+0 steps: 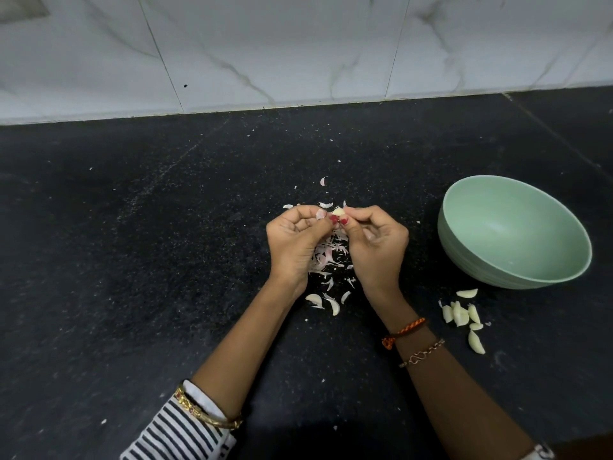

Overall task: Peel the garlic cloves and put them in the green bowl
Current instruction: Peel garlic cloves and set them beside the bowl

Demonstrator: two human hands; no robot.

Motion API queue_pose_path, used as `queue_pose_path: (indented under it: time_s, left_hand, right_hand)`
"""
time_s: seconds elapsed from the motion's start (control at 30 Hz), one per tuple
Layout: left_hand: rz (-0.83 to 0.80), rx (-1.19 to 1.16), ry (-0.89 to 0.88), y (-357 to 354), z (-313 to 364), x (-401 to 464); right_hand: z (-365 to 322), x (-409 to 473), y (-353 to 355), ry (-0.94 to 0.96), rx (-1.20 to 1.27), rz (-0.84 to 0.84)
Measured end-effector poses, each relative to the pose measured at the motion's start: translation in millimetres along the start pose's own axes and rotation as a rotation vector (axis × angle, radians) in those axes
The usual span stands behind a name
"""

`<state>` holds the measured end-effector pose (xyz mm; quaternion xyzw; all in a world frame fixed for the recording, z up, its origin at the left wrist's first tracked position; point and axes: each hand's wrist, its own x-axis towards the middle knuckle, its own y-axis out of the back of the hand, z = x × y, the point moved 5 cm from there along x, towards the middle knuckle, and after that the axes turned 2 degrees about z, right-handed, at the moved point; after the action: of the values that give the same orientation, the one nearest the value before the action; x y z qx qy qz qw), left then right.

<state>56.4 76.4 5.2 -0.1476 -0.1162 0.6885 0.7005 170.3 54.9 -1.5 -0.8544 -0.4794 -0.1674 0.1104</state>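
Both hands pinch one garlic clove (338,211) over the counter (166,260): the right hand (376,242) grips it while the left hand (297,240) picks at its skin. The clove could slip out and land in the peel litter (328,257) below (easily lost there). The peeled cloves (462,315) lie beside the green bowl (514,232), not in it, and may be forgotten.

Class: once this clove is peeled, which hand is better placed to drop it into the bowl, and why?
Probably the right hand: it pinches the clove, and the bowl sits on its side. The left hand holds only skin.
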Motion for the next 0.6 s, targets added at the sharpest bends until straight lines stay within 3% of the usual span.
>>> queue_pose_path:
  time_s: [0.23, 0.43, 0.6]
  left_hand:
    - [-0.005, -0.018, 0.050, 3, -2, 4]
    - [0.054, -0.013, 0.036, 9, -2, 9]
    - [-0.005, 0.051, -0.011, 8, 1, 8]
  right_hand:
    - [-4, 2, 0, 0.002, -0.008, -0.064]
    - [0, 0, -3, -0.262, 0.220, -0.122]
    - [2, 0, -2, -0.273, 0.199, -0.109]
